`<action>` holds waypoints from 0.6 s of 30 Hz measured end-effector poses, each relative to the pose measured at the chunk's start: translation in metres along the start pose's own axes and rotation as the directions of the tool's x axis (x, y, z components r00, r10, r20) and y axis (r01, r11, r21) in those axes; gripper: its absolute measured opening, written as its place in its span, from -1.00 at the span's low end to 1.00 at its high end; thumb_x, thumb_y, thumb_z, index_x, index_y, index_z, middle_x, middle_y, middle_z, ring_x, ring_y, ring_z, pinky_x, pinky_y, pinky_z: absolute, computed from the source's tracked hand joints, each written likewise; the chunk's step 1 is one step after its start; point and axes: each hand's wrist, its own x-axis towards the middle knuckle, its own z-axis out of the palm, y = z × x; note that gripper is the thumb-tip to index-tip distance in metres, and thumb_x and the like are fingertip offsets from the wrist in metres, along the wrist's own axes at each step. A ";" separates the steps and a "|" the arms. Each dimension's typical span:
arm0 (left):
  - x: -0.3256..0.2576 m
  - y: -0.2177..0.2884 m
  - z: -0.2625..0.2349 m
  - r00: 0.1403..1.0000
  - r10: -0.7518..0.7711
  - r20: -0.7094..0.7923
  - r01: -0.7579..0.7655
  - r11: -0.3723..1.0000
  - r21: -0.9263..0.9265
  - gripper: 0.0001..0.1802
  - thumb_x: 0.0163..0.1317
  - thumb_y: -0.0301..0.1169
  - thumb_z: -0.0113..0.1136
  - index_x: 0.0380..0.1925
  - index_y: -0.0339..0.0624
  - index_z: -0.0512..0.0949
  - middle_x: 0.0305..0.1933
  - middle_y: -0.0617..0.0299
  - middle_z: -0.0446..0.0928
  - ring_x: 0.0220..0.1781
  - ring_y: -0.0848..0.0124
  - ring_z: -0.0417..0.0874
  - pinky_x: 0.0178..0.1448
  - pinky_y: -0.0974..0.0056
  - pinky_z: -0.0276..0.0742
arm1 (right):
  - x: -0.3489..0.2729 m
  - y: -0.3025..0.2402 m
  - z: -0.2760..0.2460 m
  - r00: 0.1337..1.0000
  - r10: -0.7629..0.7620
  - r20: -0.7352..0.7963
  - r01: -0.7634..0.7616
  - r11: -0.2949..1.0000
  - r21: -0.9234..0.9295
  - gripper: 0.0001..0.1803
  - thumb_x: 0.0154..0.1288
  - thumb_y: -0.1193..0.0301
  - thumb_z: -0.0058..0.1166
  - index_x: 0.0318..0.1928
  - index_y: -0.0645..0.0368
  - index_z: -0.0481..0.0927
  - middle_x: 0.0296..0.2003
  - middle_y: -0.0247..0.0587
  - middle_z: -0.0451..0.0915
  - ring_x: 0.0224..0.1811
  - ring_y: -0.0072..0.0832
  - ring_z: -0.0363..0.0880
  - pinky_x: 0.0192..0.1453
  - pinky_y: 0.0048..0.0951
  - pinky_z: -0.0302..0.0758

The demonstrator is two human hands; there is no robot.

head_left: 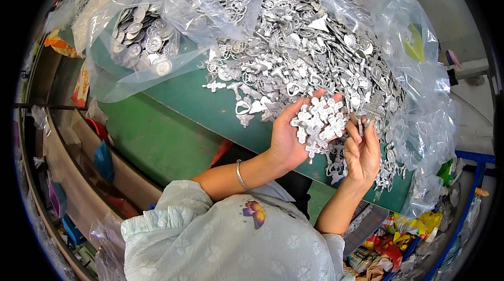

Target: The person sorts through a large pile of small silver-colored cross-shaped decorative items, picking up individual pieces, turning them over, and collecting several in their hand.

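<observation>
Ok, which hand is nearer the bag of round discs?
Left: the left hand, cupping crosses, is right of the bag; the right hand is farther right.

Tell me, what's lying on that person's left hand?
A heap of small silver-coloured metal crosses lies on the left hand, some overlapping. The thumb side and some fingertips show around them; the middle of the palm and any pieces buried in the heap are covered.

My view is bright; glare streaks the clear plastic [420, 123] right of the metal pile [310, 45]; edges curve into black.
</observation>
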 end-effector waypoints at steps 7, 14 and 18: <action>0.000 -0.001 0.004 0.999 -0.016 -0.034 0.014 0.999 -0.051 -0.56 0.29 -0.13 -0.30 0.09 -0.06 0.26 0.29 -0.04 0.12 0.28 -0.04 0.18 0.24 -0.06 0.22 | -0.002 -0.002 -0.010 0.995 0.092 0.046 -0.100 0.972 0.215 -0.73 0.34 0.33 -0.15 -0.25 0.34 0.42 -0.36 -0.20 0.27 -0.55 -0.69 0.09 -0.79 -0.78 0.07; 0.000 -0.001 0.000 1.000 -0.022 -0.014 0.022 0.999 -0.040 -0.57 0.28 -0.13 -0.28 0.09 -0.05 0.26 0.29 -0.04 0.13 0.29 -0.05 0.17 0.22 -0.07 0.24 | -0.003 0.000 -0.011 0.993 0.111 -0.025 -0.103 0.968 0.228 -0.72 0.34 0.30 -0.15 -0.28 0.32 0.43 -0.37 -0.22 0.26 -0.56 -0.69 0.09 -0.80 -0.78 0.06; 0.000 -0.002 0.001 0.999 -0.018 -0.050 0.016 0.999 -0.043 -0.57 0.29 -0.13 -0.28 0.09 -0.04 0.26 0.28 -0.03 0.14 0.29 -0.05 0.17 0.18 -0.07 0.29 | -0.005 -0.001 -0.007 0.991 0.134 -0.013 -0.128 0.968 0.218 -0.71 0.35 0.29 -0.16 -0.30 0.32 0.43 -0.38 -0.22 0.25 -0.56 -0.69 0.09 -0.80 -0.78 0.05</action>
